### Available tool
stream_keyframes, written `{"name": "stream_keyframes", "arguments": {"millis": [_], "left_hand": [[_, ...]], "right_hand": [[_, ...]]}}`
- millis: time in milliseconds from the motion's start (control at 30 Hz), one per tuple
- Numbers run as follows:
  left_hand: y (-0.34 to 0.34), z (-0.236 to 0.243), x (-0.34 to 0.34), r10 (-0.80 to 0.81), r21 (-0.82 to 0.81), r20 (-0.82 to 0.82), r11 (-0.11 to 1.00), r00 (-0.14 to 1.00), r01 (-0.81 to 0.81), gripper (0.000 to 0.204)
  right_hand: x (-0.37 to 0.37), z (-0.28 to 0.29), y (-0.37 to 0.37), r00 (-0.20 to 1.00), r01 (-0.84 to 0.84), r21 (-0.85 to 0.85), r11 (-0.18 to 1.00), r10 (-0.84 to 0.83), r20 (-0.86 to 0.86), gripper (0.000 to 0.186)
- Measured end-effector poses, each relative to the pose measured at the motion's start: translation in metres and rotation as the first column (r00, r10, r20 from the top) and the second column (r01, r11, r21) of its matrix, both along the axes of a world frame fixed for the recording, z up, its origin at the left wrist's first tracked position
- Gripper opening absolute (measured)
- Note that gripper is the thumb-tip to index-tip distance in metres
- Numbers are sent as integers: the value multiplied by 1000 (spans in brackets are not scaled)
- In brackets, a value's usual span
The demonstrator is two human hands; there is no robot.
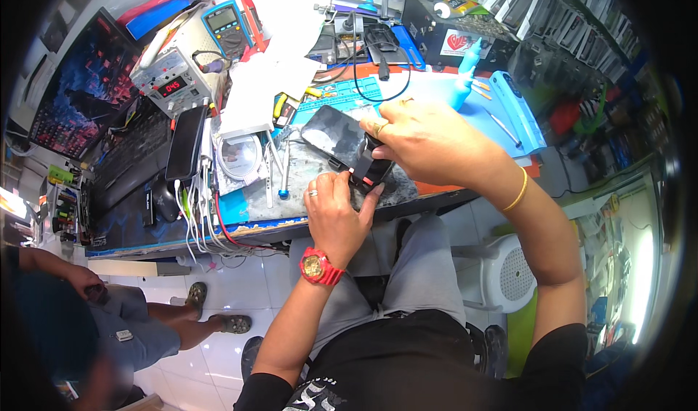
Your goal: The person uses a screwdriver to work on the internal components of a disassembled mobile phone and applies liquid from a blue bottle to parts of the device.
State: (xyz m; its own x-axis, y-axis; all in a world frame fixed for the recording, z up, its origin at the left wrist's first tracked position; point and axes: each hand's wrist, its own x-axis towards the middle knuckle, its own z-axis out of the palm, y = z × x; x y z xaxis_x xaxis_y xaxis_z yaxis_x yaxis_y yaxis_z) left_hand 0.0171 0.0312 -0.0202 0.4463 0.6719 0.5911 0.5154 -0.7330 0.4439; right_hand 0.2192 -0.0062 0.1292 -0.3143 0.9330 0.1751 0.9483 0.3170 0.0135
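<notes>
A black phone-like device (372, 168) stands at the worn mat's front edge, between my hands. My left hand (336, 206), with a ring and a red watch, presses its fingertips against the device's lower left end. Over its top bends my right hand (429, 140), fingers curled in a pinch; what lies inside them is hidden. Just behind, a dark glossy phone panel (333, 132) lies tilted on the grey stained mat (298, 202). A blue-tipped screwdriver (284, 182) and slim metal tweezers (269, 178) lie left of my left hand.
Left stand a power supply (163, 84), a multimeter (227, 29), a propped phone (186, 143) and bundled white cables (195, 218). Blue bottles (458, 87) and a blue tray (512, 106) sit right. A white stool (509, 276) is beside me; another person (138, 324) stands left.
</notes>
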Motion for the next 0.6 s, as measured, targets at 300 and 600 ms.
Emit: {"name": "stream_keyframes", "arguments": {"millis": [300,600], "left_hand": [[0,-3,3,28,23,-32,999,999,-28,57],[1,-3,3,-6,53,-24,999,1000,7,51]], "right_hand": [[3,-15,-2,999,-35,212,977,27,42,33],[8,-18,0,998,-63,220,973,59,24,37]]}}
